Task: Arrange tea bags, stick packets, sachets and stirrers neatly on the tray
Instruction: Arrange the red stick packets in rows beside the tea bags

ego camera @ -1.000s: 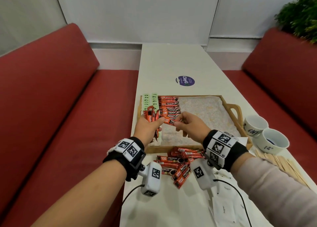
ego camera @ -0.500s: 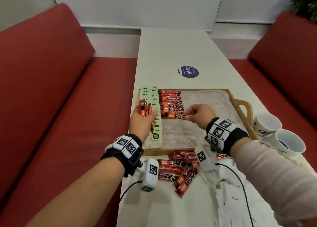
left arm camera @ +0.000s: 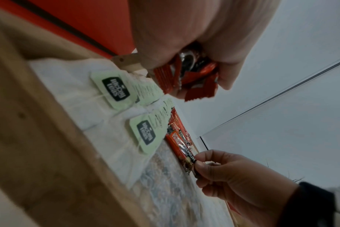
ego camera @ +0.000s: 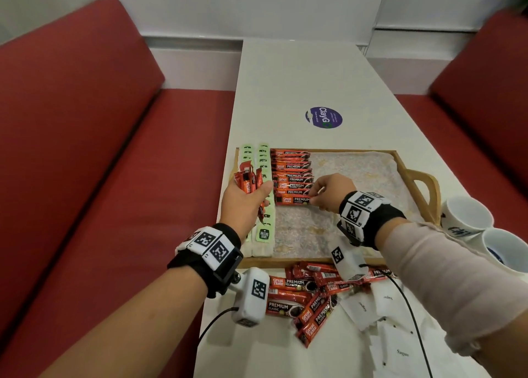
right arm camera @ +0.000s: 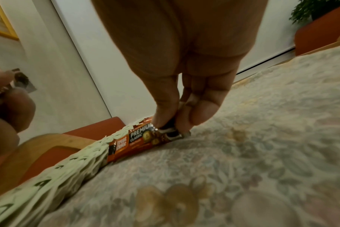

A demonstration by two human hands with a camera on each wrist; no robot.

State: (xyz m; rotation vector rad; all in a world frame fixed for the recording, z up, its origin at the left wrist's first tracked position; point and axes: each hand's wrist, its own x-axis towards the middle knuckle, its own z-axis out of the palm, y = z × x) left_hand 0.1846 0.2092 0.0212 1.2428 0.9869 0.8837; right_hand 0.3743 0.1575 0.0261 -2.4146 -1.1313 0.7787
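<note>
As the column of red stick packets (ego camera: 291, 175) grows down the left-centre of the wooden tray (ego camera: 411, 175), the right hand (ego camera: 331, 195) pinches the end of one more stick packet (ego camera: 293, 200) between thumb and fingers (right arm camera: 202, 107) and lays it flat at the column's near end. The left hand (ego camera: 243, 203), mid-left of the head view, grips a fanned bunch of spare packets (ego camera: 248, 180) above the tea bags (ego camera: 264, 195), which lie in two overlapping rows along the tray's left edge.

Judging by the layout, the job looks perhaps a third done: tea bags are in place and the stick column is partly built, while the tray's patterned lining to the right lies bare. A loose heap of red packets (ego camera: 308, 297) sits on the table (ego camera: 300, 72) just below the tray in the lower centre, with white sachets (ego camera: 397, 346) scattered toward the lower right. Two cups (ego camera: 485, 229) stand at the right edge; stirrers cannot be made out here.
</note>
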